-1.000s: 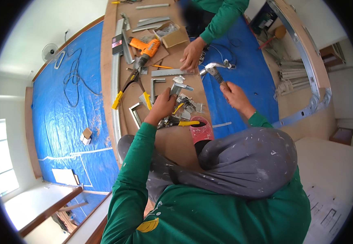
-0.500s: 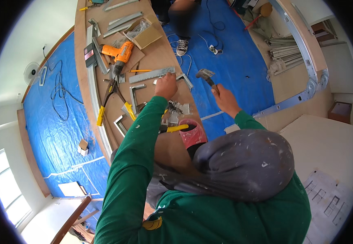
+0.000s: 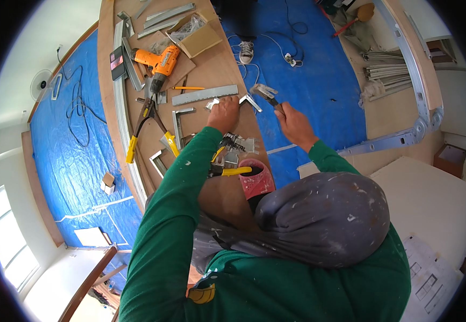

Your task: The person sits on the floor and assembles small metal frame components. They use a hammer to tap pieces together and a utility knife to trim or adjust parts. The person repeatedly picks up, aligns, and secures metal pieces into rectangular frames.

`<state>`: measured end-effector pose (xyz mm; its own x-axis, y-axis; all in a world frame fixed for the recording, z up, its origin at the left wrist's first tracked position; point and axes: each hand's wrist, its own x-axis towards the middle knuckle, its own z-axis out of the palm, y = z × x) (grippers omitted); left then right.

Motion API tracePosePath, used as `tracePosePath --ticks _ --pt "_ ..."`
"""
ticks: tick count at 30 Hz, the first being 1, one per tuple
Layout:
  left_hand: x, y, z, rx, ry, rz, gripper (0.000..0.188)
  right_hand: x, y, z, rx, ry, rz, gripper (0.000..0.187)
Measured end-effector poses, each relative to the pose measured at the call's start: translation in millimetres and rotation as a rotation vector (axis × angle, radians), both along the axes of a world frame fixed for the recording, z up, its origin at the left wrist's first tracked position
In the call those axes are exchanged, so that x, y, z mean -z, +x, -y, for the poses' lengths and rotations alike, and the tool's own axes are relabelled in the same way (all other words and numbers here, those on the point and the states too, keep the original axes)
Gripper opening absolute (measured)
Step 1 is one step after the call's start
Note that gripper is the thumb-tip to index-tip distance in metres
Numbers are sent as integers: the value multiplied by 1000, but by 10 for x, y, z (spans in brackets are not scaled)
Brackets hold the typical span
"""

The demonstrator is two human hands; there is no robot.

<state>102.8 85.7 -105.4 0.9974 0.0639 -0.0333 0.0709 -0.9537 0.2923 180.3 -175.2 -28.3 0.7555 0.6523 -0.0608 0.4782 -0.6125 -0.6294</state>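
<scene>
My right hand (image 3: 296,126) is closed around the handle of a claw hammer (image 3: 266,92), its head raised near the right edge of the board. My left hand (image 3: 225,115) is closed on a bent metal channel piece (image 3: 250,103), whose ends show on both sides of the fingers; the middle is hidden. Just beyond the left hand lies a flat metal strip (image 3: 200,96). To its left are an L-shaped metal bracket (image 3: 177,122) and pliers-like snips with yellow handles (image 3: 146,115). A pencil (image 3: 189,88) rests beyond the strip.
An orange drill (image 3: 160,61), a phone (image 3: 117,63) and an open cardboard box (image 3: 200,42) lie farther up the wooden board (image 3: 195,75). A red cup (image 3: 256,182) stands by my leg. Another person's shoe (image 3: 247,52) is on the blue sheet; a folded metal ladder (image 3: 394,138) lies right.
The hammer head has come lower and closer to my left hand. My left hand has shifted slightly right, and the flat strip now lies apart from its fingers.
</scene>
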Motion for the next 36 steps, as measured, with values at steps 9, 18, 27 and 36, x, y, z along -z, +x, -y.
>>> tracePosePath --ticks 9,18,27,36 --pt "-4 -21 17 35 59 -7 11 -328 36 -192 -84 -10 107 23" --pt "37 18 22 36 65 -25 11 -82 88 -112 -118 -118 88 24" --pt "9 26 13 29 63 -87 11 -369 98 -234 -40 52 186 23" --pt "64 31 1 7 48 -98 14 8 93 -94 -92 -179 -33 25"
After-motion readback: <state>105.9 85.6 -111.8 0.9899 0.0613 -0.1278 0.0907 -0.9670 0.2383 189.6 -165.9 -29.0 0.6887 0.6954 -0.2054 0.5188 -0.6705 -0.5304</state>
